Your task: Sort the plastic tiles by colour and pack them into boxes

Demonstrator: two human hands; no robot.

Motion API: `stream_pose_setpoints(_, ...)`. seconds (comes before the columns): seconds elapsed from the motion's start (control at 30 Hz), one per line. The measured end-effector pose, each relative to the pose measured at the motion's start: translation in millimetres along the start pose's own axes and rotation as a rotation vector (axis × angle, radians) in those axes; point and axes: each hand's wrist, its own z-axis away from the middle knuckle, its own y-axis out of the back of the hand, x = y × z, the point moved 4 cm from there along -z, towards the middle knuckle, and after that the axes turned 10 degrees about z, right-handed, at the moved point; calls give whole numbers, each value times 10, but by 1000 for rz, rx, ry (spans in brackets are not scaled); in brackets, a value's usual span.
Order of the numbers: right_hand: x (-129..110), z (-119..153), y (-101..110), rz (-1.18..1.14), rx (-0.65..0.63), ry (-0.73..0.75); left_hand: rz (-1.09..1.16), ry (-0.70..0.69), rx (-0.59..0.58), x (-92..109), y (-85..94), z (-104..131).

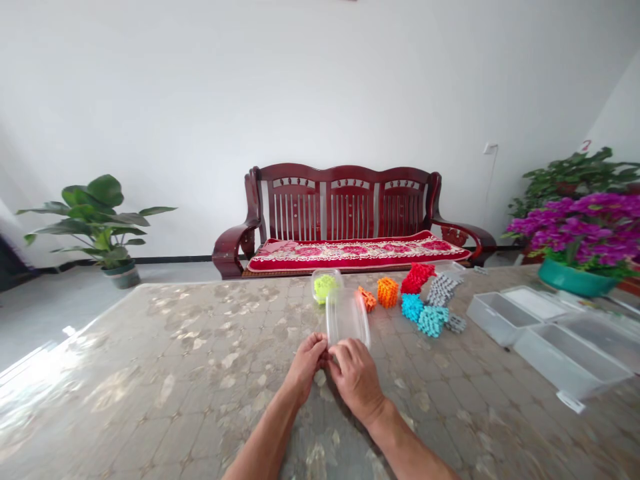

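Both hands, left (309, 357) and right (356, 370), grip the clear box (347, 321) narrowly at its near end; tipping toward 12 o'clock, it could knock the orange blocks (387, 292).

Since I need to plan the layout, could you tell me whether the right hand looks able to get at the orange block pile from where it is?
Probably yes: the right hand sits at the clear box, and the orange block pile lies just beyond, uncovered.

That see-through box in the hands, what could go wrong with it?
Both hands, left hand and right hand, pinch only the near end of the clear box, so it might tip or slip. Its far end sits close to the orange blocks and could knock them.
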Motion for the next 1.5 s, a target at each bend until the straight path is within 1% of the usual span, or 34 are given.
stream_pose_setpoints(0.17,36,-15,69,-7,76,22,-5,4,24,-10,-54,45)
stream_pose_setpoints(0.3,70,-33,63,-1,116,46,-4,13,21,-7,-89,73)
stream_pose_setpoints(0.47,128,-52,23,23,102,4,24,20,16,23,-102,90)
stream_pose_setpoints(0.63,150,-78,68,23,86,-7,32,18,-9,23,-119,88)
stream_pose_setpoints(0.8,124,-110,115,-39,90,-32,31,0,69,-12,-117,90)
stream_pose_setpoints(0.93,187,-188,194,-126,161,-143,0,-1,168,-57,-82,50)
stream_pose_setpoints(1.0,297,-237,265,-201,209,-236,-38,-1,204,-70,-55,21)
stream_pose_setpoints(1.07,466,-271,354,-296,244,-337,-67,-17,230,-56,-21,-5)
stream_pose_setpoints(1.2,934,-235,562,-477,247,-529,-102,-87,280,56,88,-45)
stream_pose_setpoints(1.3,1372,-66,720,-533,271,-705,-191,-174,316,177,202,-77)
stream_pose_setpoints(1.37,1665,98,773,-519,249,-821,-249,-208,339,226,276,-103)
stream_pose_setpoints(1.43,1929,283,770,-496,201,-931,-280,-234,336,246,324,-130)
stream_pose_setpoints(1.5,2136,467,717,-484,146,-1022,-296,-256,323,246,342,-150)
